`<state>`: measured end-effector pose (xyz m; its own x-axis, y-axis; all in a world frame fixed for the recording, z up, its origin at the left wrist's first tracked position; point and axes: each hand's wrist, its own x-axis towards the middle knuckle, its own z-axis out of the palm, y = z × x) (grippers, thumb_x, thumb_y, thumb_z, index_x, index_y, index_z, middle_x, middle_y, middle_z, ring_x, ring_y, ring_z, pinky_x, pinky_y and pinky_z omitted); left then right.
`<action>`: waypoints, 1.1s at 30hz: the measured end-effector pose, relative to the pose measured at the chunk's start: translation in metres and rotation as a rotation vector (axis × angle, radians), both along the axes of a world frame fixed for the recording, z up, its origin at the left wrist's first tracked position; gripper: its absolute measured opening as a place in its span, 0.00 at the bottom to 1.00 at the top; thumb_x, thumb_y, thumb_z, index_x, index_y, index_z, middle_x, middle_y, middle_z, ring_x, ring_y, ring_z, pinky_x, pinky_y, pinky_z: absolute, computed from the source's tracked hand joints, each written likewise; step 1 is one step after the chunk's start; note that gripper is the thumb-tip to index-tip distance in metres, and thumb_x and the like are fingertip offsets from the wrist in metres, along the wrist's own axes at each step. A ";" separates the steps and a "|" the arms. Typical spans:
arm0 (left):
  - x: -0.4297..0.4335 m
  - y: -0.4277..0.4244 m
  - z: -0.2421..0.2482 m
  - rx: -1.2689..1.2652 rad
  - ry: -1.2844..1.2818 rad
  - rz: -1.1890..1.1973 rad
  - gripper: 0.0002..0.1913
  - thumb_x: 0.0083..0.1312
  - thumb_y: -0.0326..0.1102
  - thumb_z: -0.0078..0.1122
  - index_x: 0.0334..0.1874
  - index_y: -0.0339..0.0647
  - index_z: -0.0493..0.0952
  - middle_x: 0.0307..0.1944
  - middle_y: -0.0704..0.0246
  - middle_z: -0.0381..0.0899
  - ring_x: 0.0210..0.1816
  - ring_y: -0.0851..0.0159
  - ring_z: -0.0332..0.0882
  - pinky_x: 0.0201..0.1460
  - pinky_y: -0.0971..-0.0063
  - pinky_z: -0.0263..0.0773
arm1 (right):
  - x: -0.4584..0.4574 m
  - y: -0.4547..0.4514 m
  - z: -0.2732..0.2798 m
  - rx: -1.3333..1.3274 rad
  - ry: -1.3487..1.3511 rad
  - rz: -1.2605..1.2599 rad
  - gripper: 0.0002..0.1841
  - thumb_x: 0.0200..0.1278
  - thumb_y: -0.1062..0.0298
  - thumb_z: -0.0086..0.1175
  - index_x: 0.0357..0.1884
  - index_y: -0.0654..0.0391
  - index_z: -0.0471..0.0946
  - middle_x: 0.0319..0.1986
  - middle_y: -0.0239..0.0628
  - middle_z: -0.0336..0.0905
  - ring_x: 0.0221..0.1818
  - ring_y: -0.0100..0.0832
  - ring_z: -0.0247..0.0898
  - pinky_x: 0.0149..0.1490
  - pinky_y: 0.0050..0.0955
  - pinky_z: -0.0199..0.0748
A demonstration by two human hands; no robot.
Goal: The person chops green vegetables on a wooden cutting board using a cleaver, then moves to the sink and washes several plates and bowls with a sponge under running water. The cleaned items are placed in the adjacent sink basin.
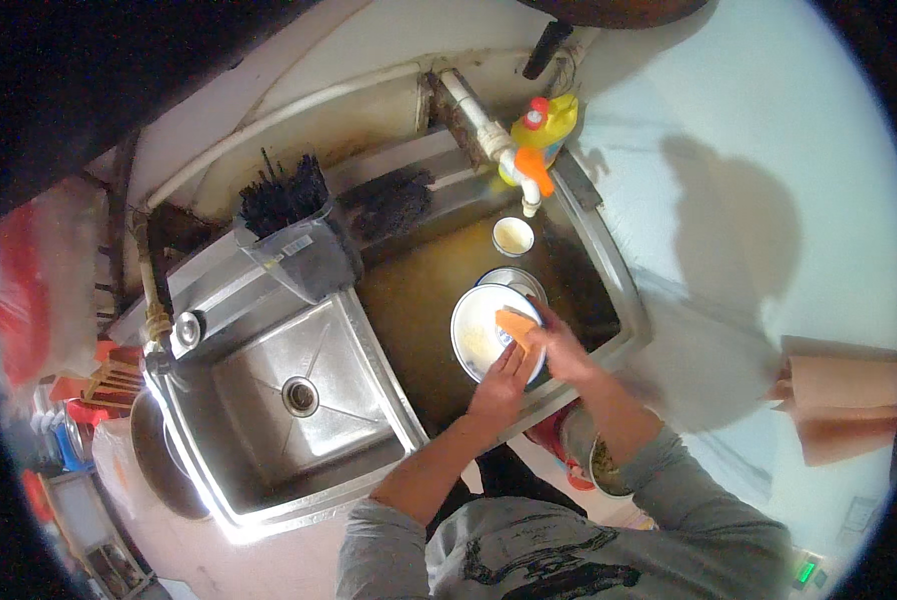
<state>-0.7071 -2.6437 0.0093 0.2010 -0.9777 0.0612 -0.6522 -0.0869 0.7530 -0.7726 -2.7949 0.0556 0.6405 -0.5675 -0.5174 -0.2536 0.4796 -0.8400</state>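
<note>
A white bowl [472, 330] with a dark blue rim is tilted over the right sink basin [396, 300], which holds murky water. My right hand [561, 349] grips the bowl's right edge and presses an orange cloth or sponge [514, 324] against its inside. At the bowl's lower edge is my left hand [499, 386], its fingers reaching over the rim near the orange piece. Partly hidden behind the bowl are a stacked dish or bowl [510, 274] and its pale inside. A small white bowl [513, 236] sits farther back, below the faucet.
A white faucet [529, 199] with an orange handle and a yellow bottle [542, 131] with a red cap stand at the back. A plastic container [306, 255] of dark chopsticks sits between the basins. To the left is the bare metal basin [328, 405] with its drain.
</note>
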 end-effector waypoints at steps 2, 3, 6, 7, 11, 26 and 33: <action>0.009 0.009 0.004 0.011 -0.085 -0.031 0.35 0.66 0.24 0.56 0.78 0.35 0.60 0.74 0.44 0.64 0.76 0.39 0.60 0.78 0.55 0.61 | 0.009 -0.010 0.030 0.193 -0.053 -0.007 0.40 0.59 0.77 0.51 0.78 0.56 0.59 0.66 0.50 0.72 0.63 0.43 0.74 0.65 0.38 0.75; -0.003 -0.001 0.003 0.028 -0.024 0.048 0.35 0.65 0.24 0.56 0.78 0.35 0.60 0.74 0.44 0.63 0.76 0.39 0.60 0.78 0.55 0.62 | 0.010 -0.006 0.017 0.123 -0.093 -0.077 0.41 0.60 0.77 0.52 0.79 0.56 0.58 0.67 0.51 0.70 0.64 0.43 0.73 0.66 0.39 0.74; -0.024 -0.018 -0.007 0.043 0.266 0.231 0.39 0.62 0.24 0.57 0.80 0.37 0.59 0.75 0.45 0.63 0.76 0.41 0.62 0.78 0.57 0.63 | 0.012 0.017 -0.026 -0.119 0.106 -0.107 0.43 0.60 0.77 0.53 0.81 0.54 0.55 0.69 0.52 0.66 0.67 0.44 0.69 0.69 0.43 0.71; -0.019 -0.011 -0.013 0.031 0.215 0.166 0.40 0.62 0.24 0.57 0.80 0.36 0.59 0.75 0.45 0.63 0.76 0.41 0.62 0.78 0.57 0.63 | 0.006 0.019 -0.024 0.064 0.035 -0.184 0.46 0.60 0.75 0.54 0.83 0.53 0.52 0.69 0.52 0.67 0.67 0.45 0.69 0.69 0.42 0.70; 0.002 0.011 0.002 -0.112 -0.030 -0.004 0.39 0.60 0.23 0.56 0.78 0.34 0.60 0.74 0.44 0.63 0.75 0.40 0.63 0.78 0.57 0.62 | 0.000 -0.005 0.009 0.186 -0.065 -0.059 0.48 0.58 0.72 0.57 0.83 0.54 0.51 0.67 0.50 0.69 0.66 0.41 0.70 0.68 0.39 0.69; -0.019 0.003 0.002 -0.117 0.122 0.147 0.34 0.61 0.22 0.56 0.74 0.34 0.66 0.67 0.45 0.70 0.72 0.36 0.65 0.74 0.50 0.66 | -0.003 0.020 0.006 -0.121 0.005 -0.009 0.46 0.56 0.76 0.53 0.82 0.58 0.55 0.67 0.52 0.70 0.64 0.42 0.72 0.67 0.36 0.71; -0.024 -0.009 0.013 0.032 0.284 0.247 0.37 0.61 0.22 0.57 0.77 0.39 0.64 0.71 0.49 0.67 0.75 0.42 0.63 0.76 0.54 0.63 | -0.003 0.031 -0.022 0.029 -0.019 -0.205 0.46 0.59 0.75 0.54 0.82 0.55 0.53 0.71 0.51 0.65 0.65 0.43 0.73 0.66 0.39 0.74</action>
